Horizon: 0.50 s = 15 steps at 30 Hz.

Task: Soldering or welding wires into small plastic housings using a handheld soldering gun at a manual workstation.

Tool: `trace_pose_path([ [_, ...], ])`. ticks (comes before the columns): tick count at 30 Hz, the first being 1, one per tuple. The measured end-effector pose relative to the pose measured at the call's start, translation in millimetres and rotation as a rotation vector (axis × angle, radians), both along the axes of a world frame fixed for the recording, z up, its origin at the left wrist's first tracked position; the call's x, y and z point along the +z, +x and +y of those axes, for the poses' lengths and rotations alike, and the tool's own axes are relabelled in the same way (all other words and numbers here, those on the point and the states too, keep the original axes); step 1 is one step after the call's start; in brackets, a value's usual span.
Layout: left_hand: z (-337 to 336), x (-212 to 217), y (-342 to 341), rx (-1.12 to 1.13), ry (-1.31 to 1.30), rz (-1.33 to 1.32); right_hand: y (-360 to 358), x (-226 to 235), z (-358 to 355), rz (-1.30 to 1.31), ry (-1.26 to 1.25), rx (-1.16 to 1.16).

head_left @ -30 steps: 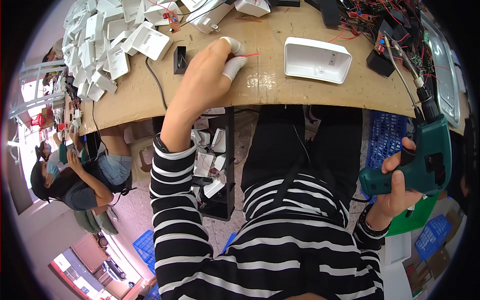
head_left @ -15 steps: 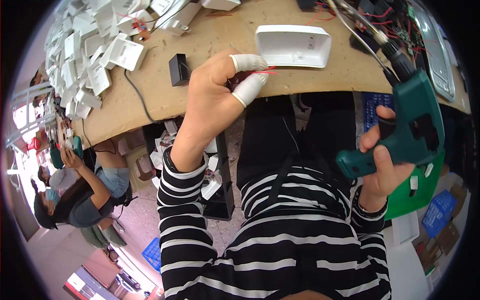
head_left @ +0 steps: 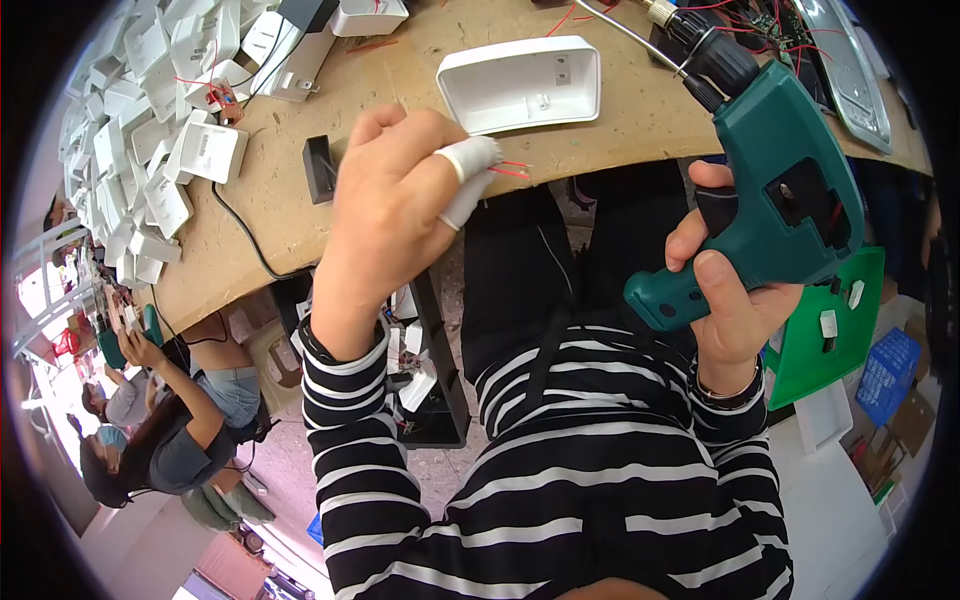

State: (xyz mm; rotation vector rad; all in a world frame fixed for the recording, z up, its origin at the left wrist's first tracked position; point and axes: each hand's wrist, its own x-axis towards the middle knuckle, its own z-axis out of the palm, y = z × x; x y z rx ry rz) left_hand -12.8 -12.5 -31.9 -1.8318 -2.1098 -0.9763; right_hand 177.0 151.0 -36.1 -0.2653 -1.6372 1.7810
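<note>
My left hand (head_left: 385, 205), with white finger cots on thumb and forefinger, pinches thin red wires (head_left: 515, 171) whose ends stick out to the right. What lies deeper in that hand is hidden. My right hand (head_left: 735, 290) is wrapped round the handle of a green pistol-shaped soldering gun (head_left: 785, 170), a finger at its black trigger. Its metal tip points up and left, over the table. Just beyond the wires, an open white plastic housing (head_left: 520, 107) lies hollow side up on the table. A small black box (head_left: 319, 168) stands left of my left hand.
White housings (head_left: 150, 130) are heaped at the far left of the wooden table (head_left: 270, 215), beside a black cable (head_left: 235, 222). Circuit boards with red wires (head_left: 775, 30) and a metal tray (head_left: 850, 80) occupy the far right. A green bin (head_left: 830, 335) stands low right. Another person (head_left: 185, 420) works at left.
My left hand has turned so its back shows more, still pinching the red wires. The soldering gun has come up and left in the picture. The whole view has shifted a little.
</note>
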Motion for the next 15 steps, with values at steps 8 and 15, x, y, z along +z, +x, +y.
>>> trace_pose_path([
  [8,-2,-4,-2,0.118,0.051,-0.217,8,4,2,-0.038,-0.009,-0.007],
  [15,-5,0,5,0.253,0.001,-0.57,9,0,2,-0.017,-0.051,-0.007],
])
